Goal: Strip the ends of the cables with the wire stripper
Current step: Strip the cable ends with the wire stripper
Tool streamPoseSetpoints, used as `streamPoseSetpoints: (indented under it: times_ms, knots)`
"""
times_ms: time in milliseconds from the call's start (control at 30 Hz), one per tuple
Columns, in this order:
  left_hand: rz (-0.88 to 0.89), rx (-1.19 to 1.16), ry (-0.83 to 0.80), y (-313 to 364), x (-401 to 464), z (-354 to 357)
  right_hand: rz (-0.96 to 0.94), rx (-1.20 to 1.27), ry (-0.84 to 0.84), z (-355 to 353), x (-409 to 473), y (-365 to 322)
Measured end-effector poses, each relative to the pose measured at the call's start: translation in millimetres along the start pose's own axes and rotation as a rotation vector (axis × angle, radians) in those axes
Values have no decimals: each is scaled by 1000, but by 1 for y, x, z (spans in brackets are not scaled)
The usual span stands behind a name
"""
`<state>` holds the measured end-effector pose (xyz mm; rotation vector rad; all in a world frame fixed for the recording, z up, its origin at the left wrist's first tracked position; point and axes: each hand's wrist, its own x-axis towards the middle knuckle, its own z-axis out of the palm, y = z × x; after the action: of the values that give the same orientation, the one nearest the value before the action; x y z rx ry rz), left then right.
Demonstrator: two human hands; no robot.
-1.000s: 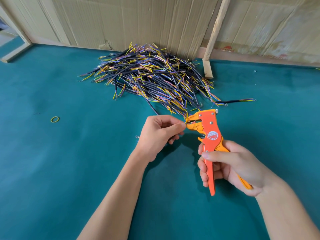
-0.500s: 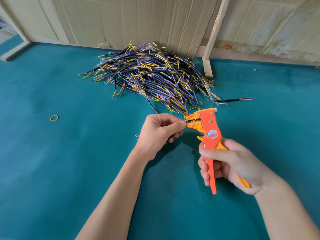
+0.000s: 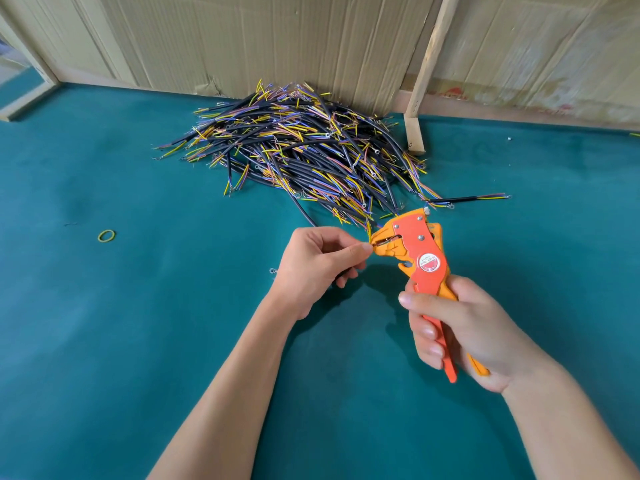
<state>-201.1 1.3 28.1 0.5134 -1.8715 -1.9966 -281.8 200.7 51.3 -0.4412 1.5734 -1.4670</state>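
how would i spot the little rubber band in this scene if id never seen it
Start at the big pile of cables against the cardboard wall, then look left and nearer across the green table. The rubber band lies there alone, a small yellow-green ring flat on the bare surface, well apart from any wire.

The green worktop point(image 3: 104, 341) lies bare and wide on the left side, with only a small yellow rubber band point(image 3: 106, 235) on it, so a hand can pass there freely. At the back the cable pile point(image 3: 298, 157) stands in the way, leaning against the cardboard wall point(image 3: 277, 39). A wooden slat point(image 3: 424, 74) stands just right of the pile. One loose cable point(image 3: 467, 199) sticks out to the right from the pile. Right of the slat the worktop is open up to the wall. The near middle is taken by the left hand point(image 3: 311, 268) and the right hand point(image 3: 464, 327) with the wire stripper point(image 3: 415, 251).
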Motion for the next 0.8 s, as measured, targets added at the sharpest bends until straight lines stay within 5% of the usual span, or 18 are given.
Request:
streamPoseSetpoints:
  times_ms: [233, 433, 667, 800]
  knots:
    - [-1, -30, 20, -1, -1, 0, -5, 40, 13, 1, -2, 2]
    - [15, 28, 126, -5, 0, 10, -154, 429, 99, -9, 3, -4]
    - [264, 619, 325, -5, 3, 33, -180, 438, 51, -6, 6, 2]
    - [394, 708, 336, -9, -2, 42, -214, 457, 72, -3, 9, 3]
